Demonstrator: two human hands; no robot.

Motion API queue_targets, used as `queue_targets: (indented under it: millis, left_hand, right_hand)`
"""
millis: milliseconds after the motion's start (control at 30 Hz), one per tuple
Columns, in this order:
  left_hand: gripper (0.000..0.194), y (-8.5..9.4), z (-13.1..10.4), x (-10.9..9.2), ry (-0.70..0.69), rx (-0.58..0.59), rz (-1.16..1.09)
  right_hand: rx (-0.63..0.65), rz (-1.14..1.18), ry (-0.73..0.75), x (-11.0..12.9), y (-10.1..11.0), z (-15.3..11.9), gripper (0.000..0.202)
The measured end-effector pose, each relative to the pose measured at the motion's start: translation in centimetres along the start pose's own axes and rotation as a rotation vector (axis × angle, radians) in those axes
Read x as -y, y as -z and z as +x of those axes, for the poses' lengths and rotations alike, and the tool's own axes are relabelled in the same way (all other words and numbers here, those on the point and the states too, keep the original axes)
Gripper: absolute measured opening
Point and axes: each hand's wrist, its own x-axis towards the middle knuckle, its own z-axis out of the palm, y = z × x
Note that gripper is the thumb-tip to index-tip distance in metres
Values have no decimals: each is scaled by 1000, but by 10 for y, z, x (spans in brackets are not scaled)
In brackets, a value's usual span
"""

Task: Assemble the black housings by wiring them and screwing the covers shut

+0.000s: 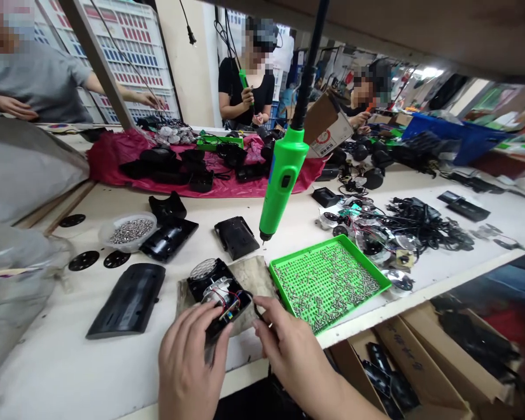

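In the head view, an opened black plastic housing lies on a worn cloth or paper pad. A round mesh grille, a motor-like part with red wires and a small circuit board show inside it. My left hand grips the near left side of the housing, fingers on its edge by the board. At the housing's right side my right hand is curled around a black cable. A green electric screwdriver hangs bit down above the bench, beyond both hands.
A green tray full of screws sits to the right, a bowl of small metal parts to the left. Black shells lie around. Wired parts pile up at right. Cardboard boxes stand below. Several co-workers work across the bench.
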Motion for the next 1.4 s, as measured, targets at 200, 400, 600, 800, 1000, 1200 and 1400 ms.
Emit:
queue_targets:
  millis: [200, 400, 600, 800, 1000, 1200, 1400]
  left_hand:
    - [21, 5, -3, 13, -180, 54, 26]
    - [15, 0, -3, 16, -222, 39, -24]
    - [19, -6, -8, 16, -185, 69, -33]
    - [23, -10, -18, 17, -101, 117, -67]
    - [23, -10, -20, 17, -39, 144, -151]
    - [20, -10, -19, 24, -14, 162, -204]
    - [19, -11, -19, 25, 1, 166, -236]
  right_hand:
    - [20, -121, -29, 6, -5, 14, 33]
    - [91, -297, -97, 14, 2, 30, 27]
    - [182, -460, -97, 20, 14, 57, 22]
    - [156, -495, -14, 8, 6, 30, 33]
    - [-10, -307, -29, 1, -2, 15, 23]
    - [-56, 74, -199, 1, -13, 21, 16]
    - [-112, 57, -165, -2, -19, 18, 17]
